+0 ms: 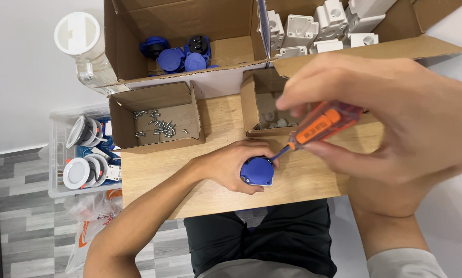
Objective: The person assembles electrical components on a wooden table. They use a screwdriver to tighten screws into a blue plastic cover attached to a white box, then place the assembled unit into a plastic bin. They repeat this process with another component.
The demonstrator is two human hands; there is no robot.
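Head camera looked straight down on a small wooden table [215,185] at the centre of the frame. Just below centre, the left hand [225,164] was wrapped around a round blue plug part [257,171], pressing it against the tabletop with fingers closed over its top edge. At the right of the frame, large and close to the lens, the right hand [395,118] pinched a screwdriver [321,125] with a clear orange handle, fingers shut tight on that handle; its thin shaft slanted down and to the left, the tip meeting the blue part's upper right edge, though whether it sat in a screw was hard to tell.

Above the left hand stood a small open cardboard box [156,116] with loose screws [156,126] scattered inside. Another small box [264,108], partly hidden behind the right hand, held pale little pieces. At the top of the frame a larger carton [184,31] contained more blue parts [182,54], and beside it white plastic housings [318,25] were packed together. At the left edge, a clear bin [61,154] held round white fittings.
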